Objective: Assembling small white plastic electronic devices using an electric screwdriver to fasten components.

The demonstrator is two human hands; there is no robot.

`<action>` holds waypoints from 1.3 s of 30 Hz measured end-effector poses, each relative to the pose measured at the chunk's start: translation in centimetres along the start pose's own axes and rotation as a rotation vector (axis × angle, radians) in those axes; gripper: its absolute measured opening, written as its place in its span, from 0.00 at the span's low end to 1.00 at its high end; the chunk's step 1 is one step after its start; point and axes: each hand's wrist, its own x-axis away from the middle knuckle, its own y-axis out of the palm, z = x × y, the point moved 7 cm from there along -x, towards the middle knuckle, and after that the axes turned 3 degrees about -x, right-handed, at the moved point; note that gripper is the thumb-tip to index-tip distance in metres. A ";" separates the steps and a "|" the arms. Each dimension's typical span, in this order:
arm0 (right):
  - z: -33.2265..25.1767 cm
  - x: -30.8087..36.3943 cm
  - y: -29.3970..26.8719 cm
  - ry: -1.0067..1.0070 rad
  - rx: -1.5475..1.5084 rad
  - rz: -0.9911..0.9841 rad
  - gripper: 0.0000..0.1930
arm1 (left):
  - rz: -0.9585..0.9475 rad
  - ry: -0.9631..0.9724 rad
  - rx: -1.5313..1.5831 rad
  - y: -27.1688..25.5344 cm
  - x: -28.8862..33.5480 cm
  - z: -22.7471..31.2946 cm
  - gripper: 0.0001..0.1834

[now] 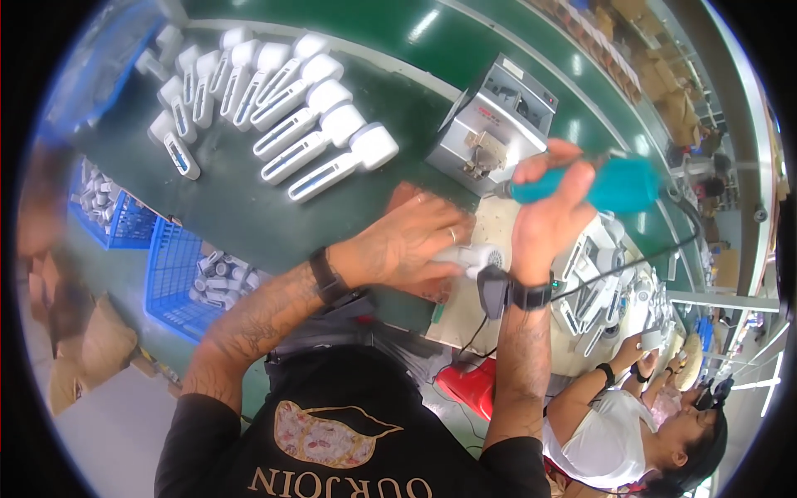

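Note:
My right hand (550, 203) is wrapped round a teal electric screwdriver (623, 184). Its tip points left, close to the front of a grey screw feeder (496, 124); whether they touch I cannot tell. Below and to the left, my left hand (415, 241) holds a white handheld appliance (480, 257) with a round, vented end. That appliance lies over a reddish-brown pad (432, 286), and my fingers hide part of it. A dark cable runs from the far end of the screwdriver.
Several white appliances (332, 174) with round heads stand in rows on the green table (224, 199). More white parts (602, 266) lie heaped at the right. Blue baskets (166, 274) of small parts stand at the left. A co-worker (610, 423) in a white shirt works at the lower right.

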 end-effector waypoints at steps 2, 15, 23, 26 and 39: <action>1.2 -1.5 0.9 -0.008 0.029 -0.030 0.26 | 0.019 0.086 -0.010 -0.1 0.4 0.3 0.18; 3.9 -2.2 2.7 0.001 0.088 -0.129 0.22 | 0.023 -0.029 0.078 -0.4 0.1 -0.1 0.21; -0.1 3.5 -1.5 0.092 0.061 -0.109 0.31 | 0.009 -0.004 0.068 0.1 0.3 -0.3 0.27; 0.0 4.4 -2.0 0.100 0.017 -0.107 0.32 | 0.047 -0.038 0.057 -0.2 0.3 -0.6 0.22; 1.7 5.5 -2.3 0.114 0.000 -0.137 0.30 | 0.008 -0.071 0.085 -0.1 0.2 -0.5 0.20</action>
